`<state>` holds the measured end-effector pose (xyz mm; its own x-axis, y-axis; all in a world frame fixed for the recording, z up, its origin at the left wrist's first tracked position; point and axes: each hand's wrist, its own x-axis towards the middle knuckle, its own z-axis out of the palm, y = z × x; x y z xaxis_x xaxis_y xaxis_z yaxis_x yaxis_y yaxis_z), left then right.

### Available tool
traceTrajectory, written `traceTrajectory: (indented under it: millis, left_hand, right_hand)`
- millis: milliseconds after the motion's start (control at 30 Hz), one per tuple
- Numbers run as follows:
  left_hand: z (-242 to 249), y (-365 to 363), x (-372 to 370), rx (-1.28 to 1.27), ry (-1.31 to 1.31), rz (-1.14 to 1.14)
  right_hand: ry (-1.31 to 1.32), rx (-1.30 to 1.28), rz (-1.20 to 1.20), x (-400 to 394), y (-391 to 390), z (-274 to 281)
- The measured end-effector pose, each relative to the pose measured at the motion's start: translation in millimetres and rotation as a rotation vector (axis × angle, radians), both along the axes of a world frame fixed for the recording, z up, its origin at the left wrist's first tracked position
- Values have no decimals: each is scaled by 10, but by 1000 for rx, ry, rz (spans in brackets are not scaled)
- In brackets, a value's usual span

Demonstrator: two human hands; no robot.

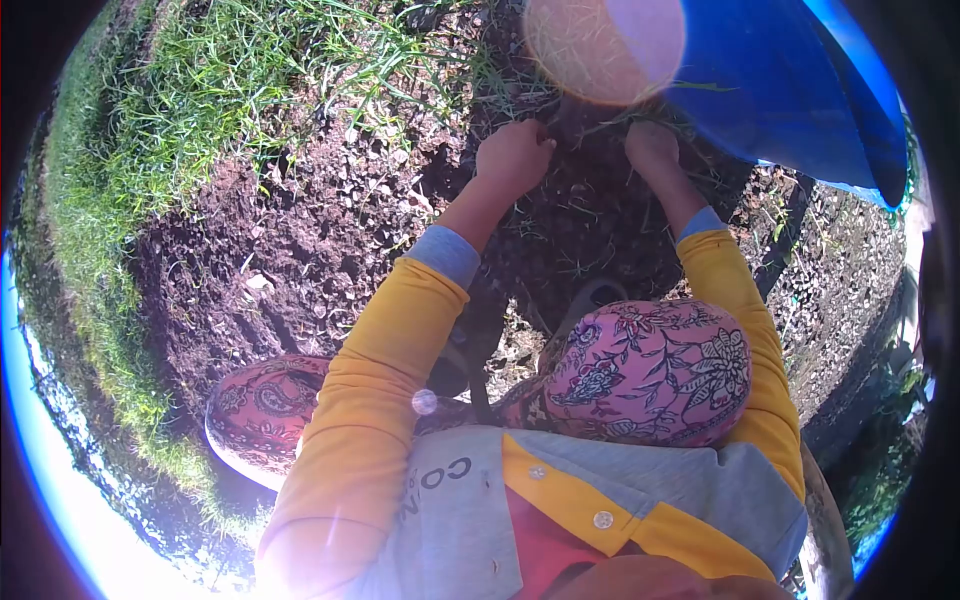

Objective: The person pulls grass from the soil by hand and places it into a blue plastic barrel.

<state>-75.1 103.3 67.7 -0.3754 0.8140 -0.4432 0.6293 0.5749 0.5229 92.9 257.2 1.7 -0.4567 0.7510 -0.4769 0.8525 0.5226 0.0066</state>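
My left hand (515, 158) is low over the dark, shaded soil (590, 220), its fingers curled closed. What they hold, if anything, I cannot make out. To its right, my right hand (652, 150) reaches down to the same patch, beside thin grass blades (625, 122). Its fingers look bent inward, but shade and a lens flare blur the tips. The two hands are apart, with soil and a few loose grass stems between them.
Dense green grass (230, 90) grows at the upper left, bordering crumbly brown soil (300, 220). A large blue object (790, 100), perhaps plastic, curves over the upper right. My knees in pink patterned cloth (660, 375) are close below my arms.
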Motion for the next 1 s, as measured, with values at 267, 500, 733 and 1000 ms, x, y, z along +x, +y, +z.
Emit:
traceTrajectory:
  millis: [267,500,733,1000]
  left_hand:
    - [-70,-107,-76,83,56,-10]
    - [-128,-125,-108,104,36,4]
    - [-18,-26,-95,39,-28,3]
    - [-63,-49,-4,60,-18,-30]
  right_hand:
    - [162,-197,-36,123,158,-104]
    - [519,-274,-385,240,248,-420]
    - [607,-193,-581,380,244,770]
    - [311,-10,-375,1143,370,76]
